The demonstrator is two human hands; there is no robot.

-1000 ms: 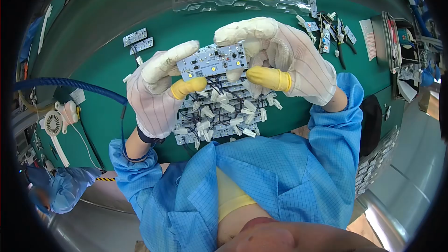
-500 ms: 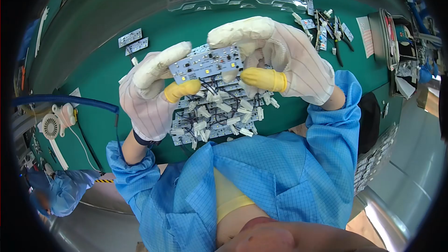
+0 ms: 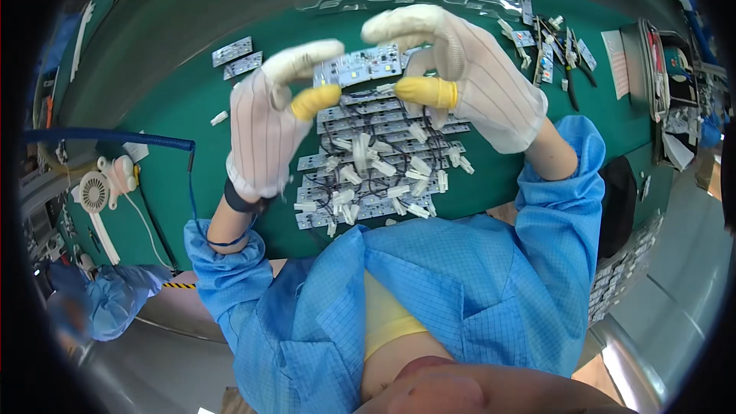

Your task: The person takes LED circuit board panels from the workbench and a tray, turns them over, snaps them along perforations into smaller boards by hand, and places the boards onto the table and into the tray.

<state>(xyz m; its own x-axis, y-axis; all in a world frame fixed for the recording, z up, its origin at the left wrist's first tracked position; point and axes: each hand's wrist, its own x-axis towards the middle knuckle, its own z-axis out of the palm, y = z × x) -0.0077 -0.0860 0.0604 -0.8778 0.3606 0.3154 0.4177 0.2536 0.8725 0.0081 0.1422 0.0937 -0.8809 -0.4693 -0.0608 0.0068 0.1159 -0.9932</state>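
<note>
A white LED circuit board (image 3: 356, 67) with small yellow chips and black parts is at the far end of a stack of similar boards (image 3: 360, 211). My left hand (image 3: 280, 111), in a striped white glove with a yellow thumb cot, grips the board's left end between thumb and fingers. At the right end, my right hand (image 3: 479, 80), gloved alike, has its fingers around the board, index finger raised above it. Black wires and white connectors (image 3: 376, 165) lie across the stack below. The fingers behind the board are partly hidden.
Two loose boards (image 3: 238, 57) lie left on the green mat (image 3: 180, 161). A clear plastic tray (image 3: 406, 1) holds boards at the back. Loose boards and pliers (image 3: 571, 84) are at the right. A small fan (image 3: 96, 192) and blue coiled cord (image 3: 115, 136) are left.
The board has moved away from my body and tilted flatter, so its face looks narrower. Both hands moved with it, uncovering more of the stack. The whole view has shifted slightly.
</note>
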